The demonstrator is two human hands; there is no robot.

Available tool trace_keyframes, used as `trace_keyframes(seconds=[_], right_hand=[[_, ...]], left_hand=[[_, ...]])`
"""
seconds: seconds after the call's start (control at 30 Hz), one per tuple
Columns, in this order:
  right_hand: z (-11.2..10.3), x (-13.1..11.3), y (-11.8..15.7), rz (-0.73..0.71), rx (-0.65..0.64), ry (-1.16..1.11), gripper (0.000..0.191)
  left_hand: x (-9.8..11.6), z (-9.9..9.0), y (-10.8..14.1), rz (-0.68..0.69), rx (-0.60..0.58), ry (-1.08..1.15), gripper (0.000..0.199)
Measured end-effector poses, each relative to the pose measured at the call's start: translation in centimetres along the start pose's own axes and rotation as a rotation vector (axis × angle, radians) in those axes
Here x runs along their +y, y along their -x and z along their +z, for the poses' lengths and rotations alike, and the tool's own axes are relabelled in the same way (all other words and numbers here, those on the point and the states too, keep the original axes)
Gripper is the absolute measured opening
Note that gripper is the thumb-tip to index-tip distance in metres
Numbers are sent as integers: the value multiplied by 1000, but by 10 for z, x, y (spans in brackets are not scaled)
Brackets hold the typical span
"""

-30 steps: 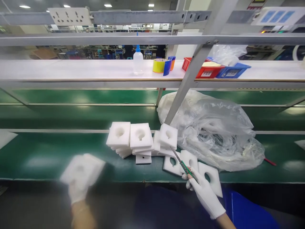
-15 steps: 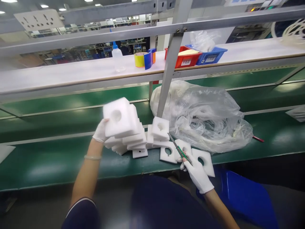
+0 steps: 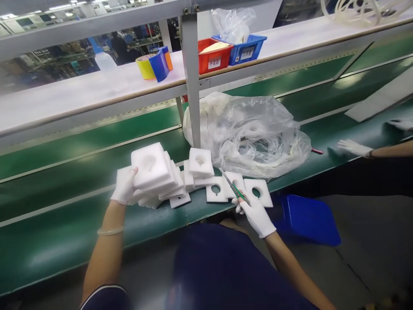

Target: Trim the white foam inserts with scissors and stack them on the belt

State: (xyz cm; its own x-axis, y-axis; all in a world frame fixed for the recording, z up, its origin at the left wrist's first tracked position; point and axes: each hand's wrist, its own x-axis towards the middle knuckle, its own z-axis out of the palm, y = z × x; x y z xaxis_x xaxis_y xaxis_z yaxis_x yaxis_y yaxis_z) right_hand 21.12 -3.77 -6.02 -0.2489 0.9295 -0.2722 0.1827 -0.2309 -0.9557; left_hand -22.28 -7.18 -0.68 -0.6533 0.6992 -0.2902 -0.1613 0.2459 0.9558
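My left hand point(image 3: 125, 186), in a white glove, grips the left edge of a leaning stack of white foam blocks point(image 3: 150, 165); the top block has a round hollow. In my right hand point(image 3: 256, 215), also gloved, are green-handled scissors point(image 3: 235, 187), their blades pointing up and left. Beneath and around the scissors lie flat foam pieces with round holes, one point(image 3: 217, 190) to their left and another point(image 3: 259, 192) to their right. A smaller foam stack point(image 3: 200, 162) stands between the large stack and the scissors.
A clear plastic bag point(image 3: 258, 133) lies behind the foam on the green bench point(image 3: 155, 228). A metal post point(image 3: 191, 82) rises beside it. Red point(image 3: 213, 58) and blue point(image 3: 250, 49) bins and tape rolls point(image 3: 151, 66) are on the shelf. Another person's gloved hand point(image 3: 355, 147) is at right.
The view has swung to the right, bringing another person's hand into sight. My left hand and the large stack have shifted slightly toward me. My right hand still holds the scissors.
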Motion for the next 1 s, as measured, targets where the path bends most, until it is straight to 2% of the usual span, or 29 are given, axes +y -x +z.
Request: trace_keyframes(seconds=[0.1, 0.13, 0.2, 0.27, 0.3, 0.33, 0.4, 0.43, 0.47, 0.53, 0.57, 0.67, 0.77, 0.9, 1.0], right_hand=[[2, -5, -2, -24, -30, 9, 50], [1, -6, -2, -30, -32, 10, 49], [-3, -4, -1, -33, -16, 10, 49], [-8, 0, 0, -24, 23, 4, 48], [-10, 3, 1, -21, 40, -6, 47], [-12, 5, 2, -17, 52, -19, 46], [-14, 9, 5, -6, 51, -44, 43], [-15, 10, 6, 1, 43, -51, 43], [-15, 11, 7, 7, 34, -55, 44], [-15, 10, 9, 15, 25, -60, 47], [-16, 9, 10, 14, 29, -61, 48], [-17, 5, 14, -4, 64, -60, 47], [-19, 7, 18, -16, 104, -55, 46], [-22, 19, 25, -3, 129, -47, 43], [-25, 24, 29, 18, 130, -69, 41]], left_hand=[[-5, -6, 16, 130, 26, 19, 43], [-10, -9, 25, 203, 90, 38, 40], [-33, -13, 47, 371, 355, -1, 33], [-74, -8, 69, 521, 687, -243, 26], [-100, -2, 79, 524, 694, -418, 22], [-128, 8, 86, 503, 579, -560, 20], [-185, 31, 92, 432, 194, -758, 21], [-210, 44, 92, 419, -13, -853, 28], [-232, 57, 89, 414, -164, -964, 36], [-259, 80, 80, 428, -365, -1133, 50], [-266, 89, 75, 452, -415, -1192, 54], [-267, 107, 66, 561, -449, -1261, 56], [-261, 113, 63, 634, -383, -1265, 54], [-262, 111, 59, 600, -307, -1242, 57], [-263, 104, 58, 529, -309, -1101, 55]])
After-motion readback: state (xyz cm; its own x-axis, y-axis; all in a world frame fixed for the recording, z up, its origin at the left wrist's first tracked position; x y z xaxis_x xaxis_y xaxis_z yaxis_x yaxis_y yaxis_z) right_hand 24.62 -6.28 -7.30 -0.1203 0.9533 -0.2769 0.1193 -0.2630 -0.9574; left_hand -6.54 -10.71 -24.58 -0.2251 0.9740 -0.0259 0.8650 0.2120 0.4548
